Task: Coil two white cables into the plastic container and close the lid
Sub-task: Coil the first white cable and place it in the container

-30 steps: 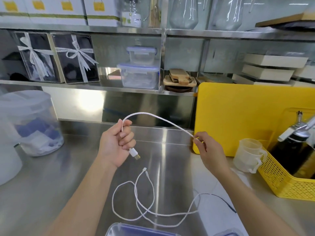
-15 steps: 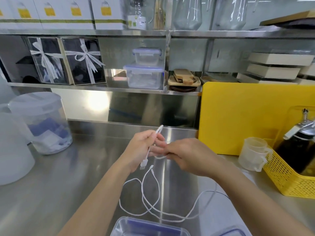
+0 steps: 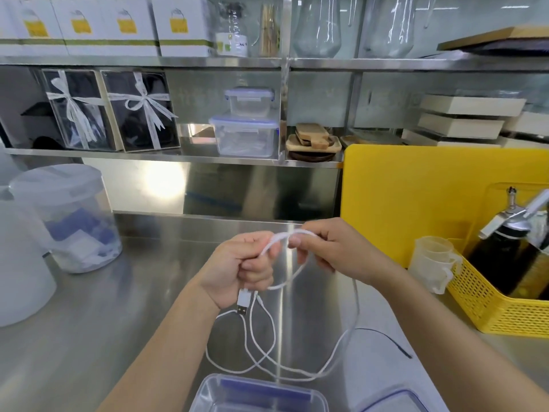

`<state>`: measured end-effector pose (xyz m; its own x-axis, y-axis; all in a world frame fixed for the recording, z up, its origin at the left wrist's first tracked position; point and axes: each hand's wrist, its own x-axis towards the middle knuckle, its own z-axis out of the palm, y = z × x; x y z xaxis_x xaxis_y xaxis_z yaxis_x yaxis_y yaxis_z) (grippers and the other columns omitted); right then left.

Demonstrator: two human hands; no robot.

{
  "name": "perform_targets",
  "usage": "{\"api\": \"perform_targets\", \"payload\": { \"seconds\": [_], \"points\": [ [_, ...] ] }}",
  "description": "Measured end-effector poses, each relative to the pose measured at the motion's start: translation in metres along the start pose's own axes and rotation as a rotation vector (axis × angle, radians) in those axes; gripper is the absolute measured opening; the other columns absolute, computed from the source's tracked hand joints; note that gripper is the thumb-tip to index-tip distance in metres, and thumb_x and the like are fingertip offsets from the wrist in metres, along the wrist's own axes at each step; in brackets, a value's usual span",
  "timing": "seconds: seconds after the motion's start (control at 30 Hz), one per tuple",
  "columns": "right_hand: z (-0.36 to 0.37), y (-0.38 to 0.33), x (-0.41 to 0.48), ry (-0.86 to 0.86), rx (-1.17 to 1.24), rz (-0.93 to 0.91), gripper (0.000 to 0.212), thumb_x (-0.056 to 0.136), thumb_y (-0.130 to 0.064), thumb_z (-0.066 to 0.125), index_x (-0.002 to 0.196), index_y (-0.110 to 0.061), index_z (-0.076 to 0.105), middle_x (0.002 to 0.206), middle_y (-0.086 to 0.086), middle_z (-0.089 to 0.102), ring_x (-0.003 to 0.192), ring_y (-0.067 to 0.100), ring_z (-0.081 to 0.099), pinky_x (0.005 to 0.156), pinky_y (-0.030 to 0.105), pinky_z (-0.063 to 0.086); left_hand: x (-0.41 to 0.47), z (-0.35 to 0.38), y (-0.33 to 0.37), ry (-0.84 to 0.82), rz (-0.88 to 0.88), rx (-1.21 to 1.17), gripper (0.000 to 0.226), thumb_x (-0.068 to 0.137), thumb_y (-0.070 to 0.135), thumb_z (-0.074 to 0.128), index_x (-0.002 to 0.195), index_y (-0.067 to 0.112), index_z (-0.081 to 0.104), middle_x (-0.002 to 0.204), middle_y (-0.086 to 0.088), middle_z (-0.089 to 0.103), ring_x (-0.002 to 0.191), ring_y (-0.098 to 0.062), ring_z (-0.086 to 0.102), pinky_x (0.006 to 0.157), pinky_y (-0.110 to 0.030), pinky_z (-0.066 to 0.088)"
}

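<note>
My left hand (image 3: 237, 270) is closed around a white cable (image 3: 292, 276), whose USB plug (image 3: 243, 303) hangs below the fist. My right hand (image 3: 332, 251) pinches the same cable beside the left hand, bending it into a small loop between the two. The cable's slack drops from my right hand to the steel counter. A second white cable (image 3: 252, 349) lies in loose curves on the counter below my hands. The clear plastic container (image 3: 255, 395) sits open at the bottom edge. Part of its lid (image 3: 392, 402) shows to its right.
A yellow cutting board (image 3: 430, 200) leans at the back right, with a yellow basket (image 3: 499, 310) of bottles and clear measuring cups (image 3: 433, 263) before it. A lidded translucent tub (image 3: 68, 215) stands at the left. A thin black wire (image 3: 386, 340) lies on white cloth at the right.
My hands, held apart with the cable stretched between them a second ago, have come together. The cable now bends into a loop at my left hand, and the view has shifted slightly.
</note>
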<state>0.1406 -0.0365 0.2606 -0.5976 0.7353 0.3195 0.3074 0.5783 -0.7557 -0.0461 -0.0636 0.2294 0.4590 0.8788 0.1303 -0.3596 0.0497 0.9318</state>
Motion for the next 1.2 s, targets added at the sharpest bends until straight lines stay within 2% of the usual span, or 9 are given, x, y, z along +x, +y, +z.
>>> {"api": "perform_targets", "payload": {
  "seconds": [0.2, 0.3, 0.4, 0.5, 0.6, 0.7, 0.87, 1.1, 1.2],
  "points": [
    [-0.006, -0.002, -0.006, -0.082, 0.41, 0.058, 0.017, 0.081, -0.026, 0.064, 0.086, -0.01, 0.065, 0.051, -0.006, 0.047, 0.038, 0.006, 0.03, 0.036, 0.014, 0.027, -0.005, 0.003, 0.002, 0.056, 0.053, -0.156, 0.028, 0.085, 0.019, 0.045, 0.061, 0.015, 0.058, 0.042, 0.011, 0.021, 0.034, -0.007, 0.011, 0.033, -0.013, 0.026],
    [-0.004, -0.004, -0.004, 0.02, 0.154, 0.018, 0.023, 0.089, -0.036, 0.052, 0.102, -0.025, 0.066, 0.064, -0.016, 0.062, 0.04, 0.003, 0.043, 0.036, 0.013, 0.034, -0.006, 0.004, 0.003, 0.115, 0.022, -0.064, 0.026, 0.086, 0.018, 0.044, 0.062, 0.014, 0.054, 0.04, 0.012, 0.029, 0.032, -0.003, 0.016, 0.032, -0.015, 0.024],
    [-0.001, -0.006, -0.005, 0.117, 0.007, -0.049, 0.023, 0.092, -0.024, 0.051, 0.111, -0.028, 0.063, 0.071, -0.033, 0.064, 0.054, -0.004, 0.056, 0.047, 0.008, 0.04, -0.009, 0.002, 0.004, 0.146, -0.01, -0.001, 0.031, 0.09, 0.018, 0.04, 0.062, 0.014, 0.052, 0.042, 0.011, 0.027, 0.032, -0.002, 0.018, 0.033, -0.015, 0.023],
    [0.003, -0.005, -0.007, 0.239, -0.057, -0.136, 0.017, 0.088, -0.016, 0.057, 0.099, -0.018, 0.07, 0.076, -0.025, 0.066, 0.071, -0.005, 0.06, 0.061, 0.006, 0.043, -0.013, 0.004, 0.005, 0.124, 0.014, -0.048, 0.028, 0.085, 0.022, 0.045, 0.06, 0.016, 0.055, 0.041, 0.012, 0.029, 0.032, -0.003, 0.015, 0.032, -0.015, 0.024],
    [0.001, -0.004, -0.008, 0.178, -0.093, -0.041, 0.017, 0.087, -0.017, 0.06, 0.075, -0.024, 0.069, 0.051, -0.024, 0.058, 0.052, -0.005, 0.051, 0.048, 0.007, 0.035, -0.016, 0.007, 0.004, 0.147, 0.043, -0.051, 0.027, 0.082, 0.024, 0.048, 0.058, 0.016, 0.056, 0.04, 0.012, 0.028, 0.03, -0.001, 0.018, 0.031, -0.015, 0.024],
    [-0.004, -0.004, -0.011, 0.111, -0.066, 0.064, 0.015, 0.086, -0.018, 0.061, 0.071, -0.02, 0.057, 0.049, -0.01, 0.059, 0.042, 0.002, 0.045, 0.042, 0.012, 0.035, -0.016, 0.008, 0.003, 0.193, 0.059, 0.048, 0.03, 0.087, 0.023, 0.045, 0.059, 0.016, 0.053, 0.041, 0.011, 0.026, 0.031, -0.002, 0.018, 0.033, -0.015, 0.024],
    [-0.006, -0.001, -0.015, 0.31, 0.031, 0.113, 0.017, 0.081, -0.01, 0.067, 0.068, -0.01, 0.056, 0.052, 0.005, 0.056, 0.041, 0.007, 0.05, 0.039, 0.019, 0.043, -0.015, 0.009, 0.003, 0.227, 0.032, 0.173, 0.04, 0.097, 0.017, 0.035, 0.06, 0.015, 0.05, 0.043, 0.01, 0.026, 0.033, -0.004, 0.017, 0.034, -0.016, 0.024],
    [-0.013, -0.005, -0.014, -0.074, -0.242, 0.276, 0.023, 0.088, -0.02, 0.059, 0.067, -0.011, 0.062, 0.059, -0.002, 0.061, 0.049, 0.011, 0.053, 0.05, 0.021, 0.042, -0.014, 0.015, 0.0, 0.245, 0.052, 0.148, 0.038, 0.096, 0.018, 0.036, 0.061, 0.014, 0.049, 0.042, 0.01, 0.025, 0.032, -0.004, 0.016, 0.035, -0.015, 0.023],
    [-0.006, -0.002, -0.008, 0.023, -0.621, 0.263, 0.016, 0.089, -0.027, 0.057, 0.081, -0.015, 0.063, 0.083, 0.004, 0.064, 0.076, 0.019, 0.058, 0.066, 0.032, 0.044, -0.01, 0.02, -0.005, 0.26, 0.022, 0.213, 0.038, 0.098, 0.017, 0.034, 0.062, 0.013, 0.047, 0.042, 0.01, 0.025, 0.033, -0.004, 0.016, 0.035, -0.015, 0.021]
  ]
}}
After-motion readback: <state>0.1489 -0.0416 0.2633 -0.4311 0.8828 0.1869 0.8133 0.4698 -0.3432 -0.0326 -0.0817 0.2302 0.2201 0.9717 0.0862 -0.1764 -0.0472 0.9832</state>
